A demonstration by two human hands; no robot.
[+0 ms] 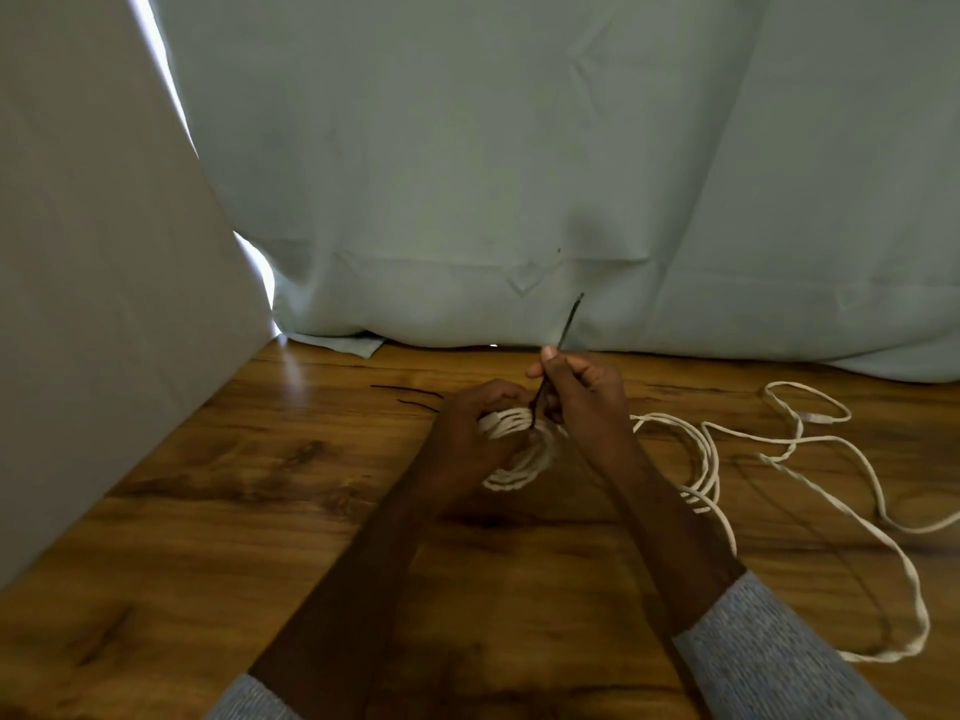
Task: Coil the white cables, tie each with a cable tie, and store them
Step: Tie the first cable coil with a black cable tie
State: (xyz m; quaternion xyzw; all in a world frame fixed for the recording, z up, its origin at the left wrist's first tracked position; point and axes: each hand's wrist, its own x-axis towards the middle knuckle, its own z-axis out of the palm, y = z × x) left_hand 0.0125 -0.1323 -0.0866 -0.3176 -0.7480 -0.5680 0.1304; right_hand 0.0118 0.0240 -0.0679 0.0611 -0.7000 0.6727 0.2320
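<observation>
Glossy wood-grain table (pixel 208 537) with bright reflections. Matt pale cloth curtain (pixel 519 174), creased, hangs behind. White cable (pixel 519 467) looks like twisted, matt cord. Thin black tie (pixel 570 317) looks plastic. Knitted, flecked grey sleeves (pixel 769 657).

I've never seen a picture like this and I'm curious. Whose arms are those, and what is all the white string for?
The picture comes from a camera worn on a person's head, looking down, so you see their own two arms. The left hand holds a coiled white cable. The right hand pinches a thin black cable tie that goes round the coil. On the wooden table lie more loose white cable on the right and two spare black ties on the left. A pale curtain hangs behind.
</observation>
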